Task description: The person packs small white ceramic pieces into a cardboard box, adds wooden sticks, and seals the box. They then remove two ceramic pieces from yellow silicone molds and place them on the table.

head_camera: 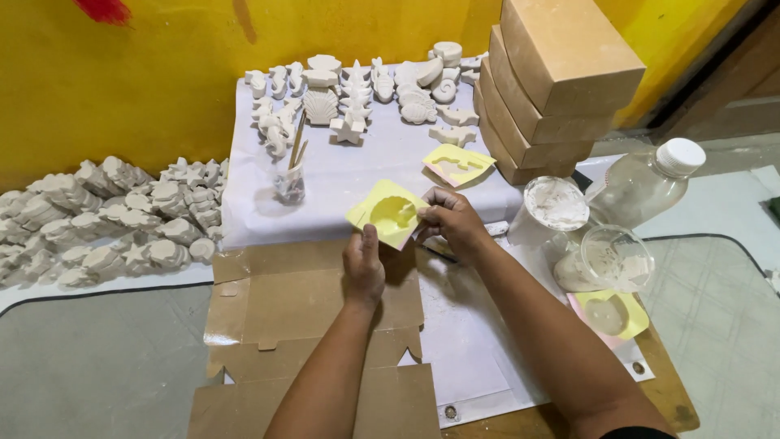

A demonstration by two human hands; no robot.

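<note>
Both hands gripping yellow mould (390,213), left hand (363,267) below, right hand (452,221) beside

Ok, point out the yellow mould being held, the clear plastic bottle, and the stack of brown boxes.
yellow mould (392,213), head view, on its round hollow.
clear plastic bottle (638,191), head view, on its body.
stack of brown boxes (561,49), head view, on the top box's lid.
</note>
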